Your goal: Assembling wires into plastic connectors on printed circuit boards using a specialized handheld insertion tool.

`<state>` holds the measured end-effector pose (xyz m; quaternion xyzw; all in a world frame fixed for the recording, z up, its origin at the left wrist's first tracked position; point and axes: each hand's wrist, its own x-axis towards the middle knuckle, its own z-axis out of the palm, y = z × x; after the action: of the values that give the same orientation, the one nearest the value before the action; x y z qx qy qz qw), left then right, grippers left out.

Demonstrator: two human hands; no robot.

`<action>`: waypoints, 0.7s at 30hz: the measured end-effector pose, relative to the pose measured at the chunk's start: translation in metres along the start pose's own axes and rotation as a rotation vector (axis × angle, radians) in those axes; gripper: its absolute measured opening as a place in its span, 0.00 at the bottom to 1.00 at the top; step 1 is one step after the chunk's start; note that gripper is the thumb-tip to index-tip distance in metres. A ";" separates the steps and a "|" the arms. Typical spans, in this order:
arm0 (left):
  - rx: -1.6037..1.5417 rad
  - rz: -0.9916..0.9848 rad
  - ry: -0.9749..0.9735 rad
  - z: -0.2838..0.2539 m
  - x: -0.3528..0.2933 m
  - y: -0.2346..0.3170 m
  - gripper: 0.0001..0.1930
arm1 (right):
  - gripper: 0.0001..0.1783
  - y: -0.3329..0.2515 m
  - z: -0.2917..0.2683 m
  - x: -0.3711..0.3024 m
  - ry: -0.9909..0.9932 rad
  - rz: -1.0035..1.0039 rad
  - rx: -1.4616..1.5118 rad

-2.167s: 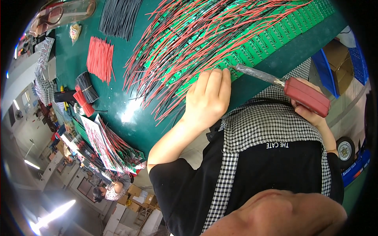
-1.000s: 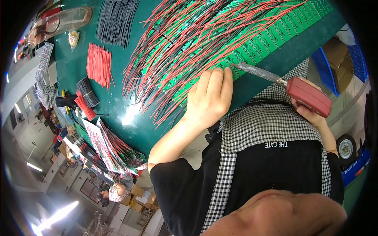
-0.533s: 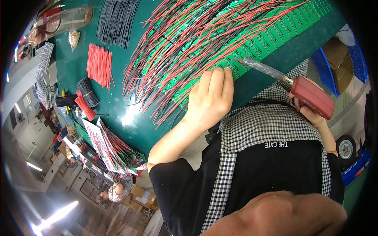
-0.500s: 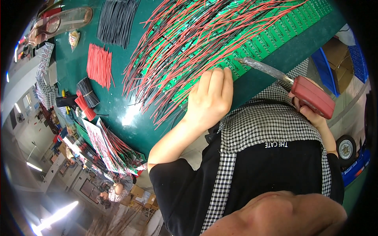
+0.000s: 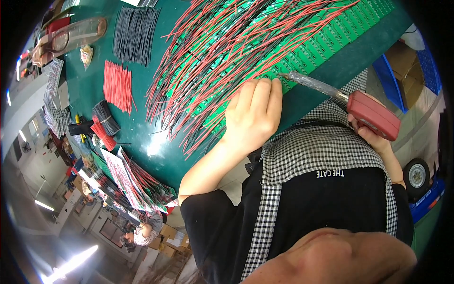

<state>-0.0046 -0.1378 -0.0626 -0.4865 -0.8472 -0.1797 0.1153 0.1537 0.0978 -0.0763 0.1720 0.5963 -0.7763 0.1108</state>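
Observation:
My left hand (image 5: 255, 113) rests at the near edge of a sheet of green circuit boards (image 5: 326, 45), fingers bent and pressed together; what they pinch is hidden beneath them. Red and black wires (image 5: 227, 61) fan out in a thick layer over the boards toward the left. In my right hand (image 5: 371, 137) is a red-handled soldering gun (image 5: 374, 116), my fingers wrapped round its grip. Its long metal tube, wrapped in clear film, reaches to the board edge, the tip right beside my left fingertips. Whether the tip touches the board I cannot tell.
On the green table (image 5: 149, 139) lie loose black wires (image 5: 135, 35), red wires (image 5: 118, 87) and a tied black bundle (image 5: 106, 117). Wired boards (image 5: 130, 182) stack at the left edge. A person (image 5: 144, 232) sits beyond. Blue bins (image 5: 390, 83) stand at right.
The view has shifted slightly, with the table items sitting a little differently in it. Both hands keep their places, and the soldering gun's tip has edged slightly left along the board edge.

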 end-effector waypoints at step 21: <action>0.026 0.017 -0.011 -0.001 0.000 -0.002 0.13 | 0.37 0.003 -0.004 -0.003 0.004 -0.180 -0.131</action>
<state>-0.0062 -0.1387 -0.0620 -0.4932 -0.8458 -0.1650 0.1185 0.1582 0.1007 -0.0791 0.1117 0.6588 -0.7422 0.0506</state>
